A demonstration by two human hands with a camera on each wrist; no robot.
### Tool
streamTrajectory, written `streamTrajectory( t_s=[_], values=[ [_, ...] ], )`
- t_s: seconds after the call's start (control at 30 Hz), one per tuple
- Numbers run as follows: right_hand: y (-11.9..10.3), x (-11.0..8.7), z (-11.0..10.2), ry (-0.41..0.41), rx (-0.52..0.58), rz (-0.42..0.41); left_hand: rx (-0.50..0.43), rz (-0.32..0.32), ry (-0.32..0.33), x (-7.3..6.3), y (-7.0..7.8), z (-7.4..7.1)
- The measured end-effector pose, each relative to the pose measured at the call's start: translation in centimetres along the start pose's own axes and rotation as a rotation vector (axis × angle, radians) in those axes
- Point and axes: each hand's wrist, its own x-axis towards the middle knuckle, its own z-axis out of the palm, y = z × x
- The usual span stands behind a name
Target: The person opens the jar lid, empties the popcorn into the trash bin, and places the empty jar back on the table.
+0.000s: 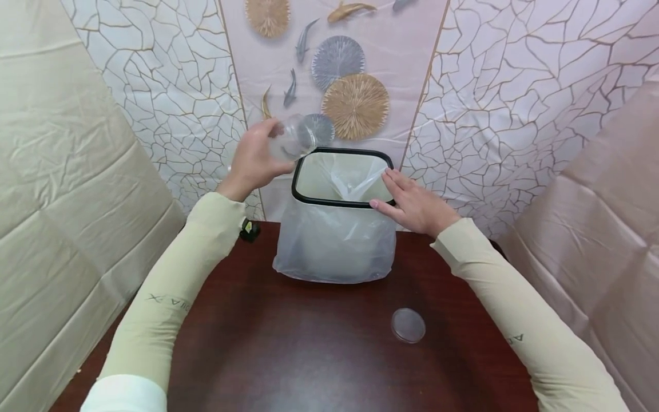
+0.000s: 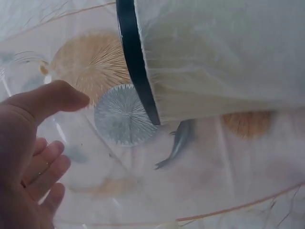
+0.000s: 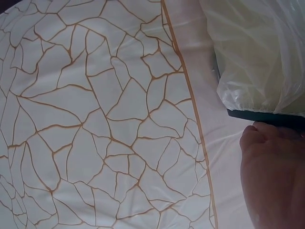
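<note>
A bin with a black rim (image 1: 340, 202) stands at the back of the table, lined with a translucent plastic bag (image 1: 334, 246) that hangs down outside it. Beside the rim's left corner, my left hand (image 1: 255, 154) holds a clear, see-through container (image 1: 292, 140), tilted toward the bin; I cannot tell whether anything is inside it. In the left wrist view the thumb and curled fingers of the left hand (image 2: 33, 148) show, while the container is barely visible. My right hand (image 1: 414, 203) rests on the rim's right side with fingers fairly straight, its fingertips partly hidden in the right wrist view.
A round clear disc, like a lid (image 1: 408, 325), lies on the dark red-brown table (image 1: 288, 355) at the front right. A small black object (image 1: 250, 230) is by the left sleeve. Patterned cloth (image 1: 159, 74) hangs behind, and beige cloth (image 1: 62, 189) covers the sides.
</note>
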Motion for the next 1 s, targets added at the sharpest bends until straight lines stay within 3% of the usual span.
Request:
streamTrajectory(
  t_s=[0.2,0.53,0.83,1.0],
  values=[
    [0.0,-0.1,-0.2,0.002,0.007,0.003,-0.285,-0.166,0.069,-2.5,-2.9,0.9],
    [0.3,-0.2,-0.3,-0.011,0.012,0.027,-0.535,-0.404,0.151,-8.3,-7.7,5.5],
    [0.4,-0.2,-0.2,0.007,0.034,0.022,-0.631,-0.475,0.219,-13.6,-12.2,11.7],
    [0.2,0.0,0.0,0.002,0.040,0.004,-0.671,-0.514,0.274,-16.0,-13.5,13.7]
  ],
)
